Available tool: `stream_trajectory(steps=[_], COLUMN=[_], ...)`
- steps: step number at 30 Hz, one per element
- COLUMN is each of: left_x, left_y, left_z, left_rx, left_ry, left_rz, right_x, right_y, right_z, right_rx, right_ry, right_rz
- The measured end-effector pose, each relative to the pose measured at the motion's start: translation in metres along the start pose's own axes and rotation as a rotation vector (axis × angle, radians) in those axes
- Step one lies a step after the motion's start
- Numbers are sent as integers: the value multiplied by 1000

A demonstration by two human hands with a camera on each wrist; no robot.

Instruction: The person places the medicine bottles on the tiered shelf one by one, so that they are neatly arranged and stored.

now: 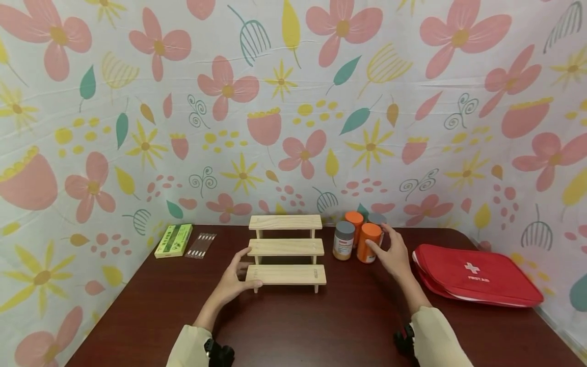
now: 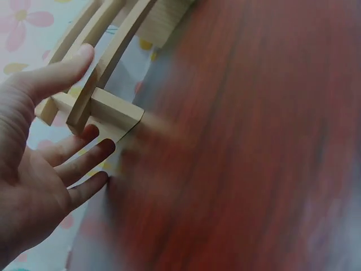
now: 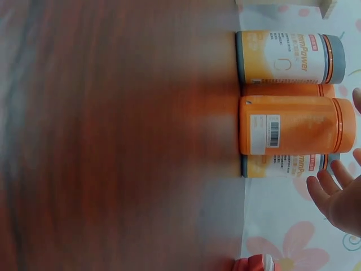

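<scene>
A pale wooden three-tier stand [image 1: 286, 274] is on the table in the head view. My left hand [image 1: 233, 280] is at its left end, with the thumb by the lowest step and the fingers spread apart in the left wrist view. To the right stand two orange bottles, a front one [image 1: 369, 243] and a rear one [image 1: 354, 218]. Beside them are two grey-lidded bottles, the left one [image 1: 344, 240] labelled and the other mostly hidden behind, its lid [image 1: 377, 218] showing. My right hand [image 1: 395, 256] reaches around the right side of this group, fingers loosely extended near the lids.
A red first aid pouch [image 1: 479, 275] lies at the right, near my right forearm. On the far left are a green-yellow box [image 1: 174, 241] and a clear packet of white-ended sticks [image 1: 201, 245]. A flowered cloth [image 1: 293, 127] hangs behind the dark table [image 1: 312, 326].
</scene>
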State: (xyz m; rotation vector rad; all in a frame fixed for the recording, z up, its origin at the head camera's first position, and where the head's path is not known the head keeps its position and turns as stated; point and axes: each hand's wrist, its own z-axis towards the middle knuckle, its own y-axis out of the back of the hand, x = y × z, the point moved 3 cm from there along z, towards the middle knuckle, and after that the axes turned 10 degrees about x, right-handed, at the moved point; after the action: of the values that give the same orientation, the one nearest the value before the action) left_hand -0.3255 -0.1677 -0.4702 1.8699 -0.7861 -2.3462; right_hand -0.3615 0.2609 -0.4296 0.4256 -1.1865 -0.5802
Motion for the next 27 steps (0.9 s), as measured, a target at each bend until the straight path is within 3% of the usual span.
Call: stream_trajectory(steps=[14, 27], left_x=[13, 20], left_y=[-6, -6], left_z=[2, 0], left_rx=[-26, -58], left_ry=[-54, -28], left_rz=[-115, -146], right_x=[-2, -2], right_y=[-7, -14], right_z=[5, 10], right_rx=[-9, -35], right_ry=[-112, -138], right_rz=[165, 237])
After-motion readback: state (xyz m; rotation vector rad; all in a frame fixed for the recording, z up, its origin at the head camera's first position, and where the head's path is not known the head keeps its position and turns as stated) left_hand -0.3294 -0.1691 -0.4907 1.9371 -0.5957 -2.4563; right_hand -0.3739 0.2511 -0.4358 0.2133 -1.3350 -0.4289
